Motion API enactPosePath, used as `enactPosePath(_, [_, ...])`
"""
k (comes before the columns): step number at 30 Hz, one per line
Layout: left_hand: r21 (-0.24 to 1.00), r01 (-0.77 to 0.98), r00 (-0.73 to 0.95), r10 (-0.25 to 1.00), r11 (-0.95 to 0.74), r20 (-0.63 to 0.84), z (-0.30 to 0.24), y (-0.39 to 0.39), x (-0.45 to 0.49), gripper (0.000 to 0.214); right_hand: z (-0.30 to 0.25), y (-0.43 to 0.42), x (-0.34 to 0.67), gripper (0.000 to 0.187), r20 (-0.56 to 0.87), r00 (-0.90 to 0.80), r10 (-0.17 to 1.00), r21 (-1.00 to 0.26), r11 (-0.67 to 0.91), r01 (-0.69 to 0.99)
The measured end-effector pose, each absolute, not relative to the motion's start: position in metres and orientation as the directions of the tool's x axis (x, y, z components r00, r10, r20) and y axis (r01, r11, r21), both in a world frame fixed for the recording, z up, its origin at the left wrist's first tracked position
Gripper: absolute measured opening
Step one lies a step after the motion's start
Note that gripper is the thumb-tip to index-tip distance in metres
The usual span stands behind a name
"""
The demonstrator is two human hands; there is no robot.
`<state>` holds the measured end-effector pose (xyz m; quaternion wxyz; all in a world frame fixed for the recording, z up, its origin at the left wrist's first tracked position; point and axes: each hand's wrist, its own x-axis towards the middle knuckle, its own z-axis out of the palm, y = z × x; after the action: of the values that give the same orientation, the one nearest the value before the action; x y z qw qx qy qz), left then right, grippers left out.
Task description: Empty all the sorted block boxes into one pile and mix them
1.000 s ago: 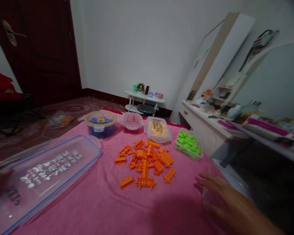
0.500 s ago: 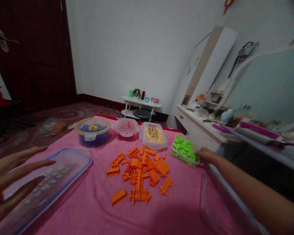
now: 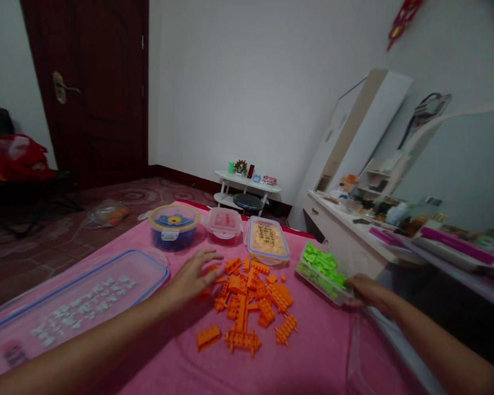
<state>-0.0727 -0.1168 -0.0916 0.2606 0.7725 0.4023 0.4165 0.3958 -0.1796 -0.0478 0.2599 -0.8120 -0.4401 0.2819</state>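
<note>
A pile of orange toy bricks (image 3: 251,302) lies in the middle of a pink cloth (image 3: 313,351). My left hand (image 3: 193,274) reaches over the pile's left edge, fingers spread and flat, touching the nearest orange pieces. My right hand (image 3: 368,291) is at the near right corner of a clear box of green bricks (image 3: 323,266) and grips its edge. The fingertips are partly hidden behind the box.
A large clear lid with a blue rim (image 3: 74,296) lies at the left. Behind the pile stand a round blue-filled tub (image 3: 173,225), a small pink-lidded box (image 3: 223,224) and a clear box of yellow pieces (image 3: 268,238). A cluttered white desk (image 3: 346,219) is at the right.
My left hand has left the large lid and moved right to the orange pile. My right hand has stayed at the green brick box. The view has shifted.
</note>
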Motion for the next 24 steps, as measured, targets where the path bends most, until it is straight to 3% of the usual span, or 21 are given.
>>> enactPosePath(3, [0.83, 0.311, 0.237, 0.883, -0.464, 0.405, -0.1, -0.09, -0.056, 0.041, -0.028, -0.179, 0.397, 0.025, -0.188, 0.432, 0.882, -0.626, -0.446, 0.64])
enactPosePath(7, [0.973, 0.05, 0.076, 0.972, -0.226, 0.222, -0.113, -0.07, -0.042, 0.04, 0.024, -0.172, 0.374, 0.026, -0.029, 0.246, 0.969, -0.488, -0.229, 0.842])
enactPosePath(11, [0.975, -0.201, 0.024, 0.994, -0.096, 0.103, -0.118, -0.068, -0.04, 0.042, 0.072, -0.16, 0.306, 0.025, 0.048, 0.082, 0.995, -0.188, -0.072, 0.98])
enactPosePath(14, [0.962, -0.273, 0.014, 1.0, -0.005, 0.009, -0.117, -0.071, -0.044, 0.051, 0.089, -0.15, 0.246, 0.027, -0.022, 0.008, 1.0, -0.03, -0.009, 0.999])
enactPosePath(19, [0.967, -0.253, -0.026, 1.0, -0.015, 0.008, -0.117, -0.072, -0.047, 0.06, 0.088, -0.132, 0.176, 0.024, 0.049, -0.241, 0.969, 0.389, 0.204, 0.898])
enactPosePath(24, [0.951, -0.295, -0.045, 0.996, -0.088, 0.078, -0.124, -0.069, -0.043, 0.054, 0.087, -0.124, 0.133, 0.023, 0.079, -0.332, 0.94, 0.573, 0.23, 0.786])
